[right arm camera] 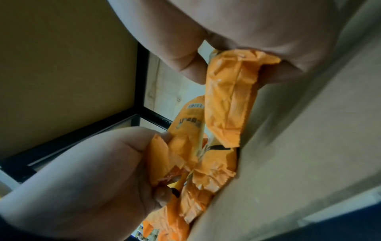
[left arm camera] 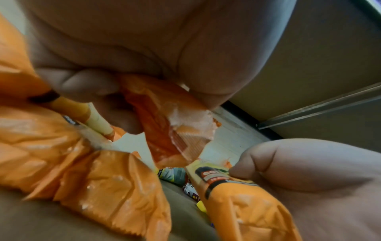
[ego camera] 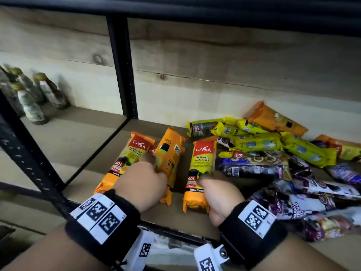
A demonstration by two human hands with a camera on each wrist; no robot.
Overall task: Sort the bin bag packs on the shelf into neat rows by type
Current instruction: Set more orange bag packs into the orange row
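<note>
Three orange CASA bin bag packs lie side by side at the left of the wooden shelf (ego camera: 109, 165). My left hand (ego camera: 154, 165) grips the middle orange pack (ego camera: 172, 151), which lies back side up; in the left wrist view its fingers (left arm camera: 90, 84) curl round this pack (left arm camera: 163, 114). My right hand (ego camera: 207, 179) grips the lower half of the right orange pack (ego camera: 203, 159), shown from below as a crumpled pack end (right arm camera: 228, 97). The left orange pack (ego camera: 127, 157) lies partly under my left hand.
A loose pile of yellow packs (ego camera: 257, 142), purple packs (ego camera: 254, 167) and more orange packs (ego camera: 273, 118) fills the shelf's right side. A black upright post (ego camera: 121, 67) divides the shelf. Several bottles (ego camera: 31, 102) stand in the left bay. Bare board lies in front of the orange packs.
</note>
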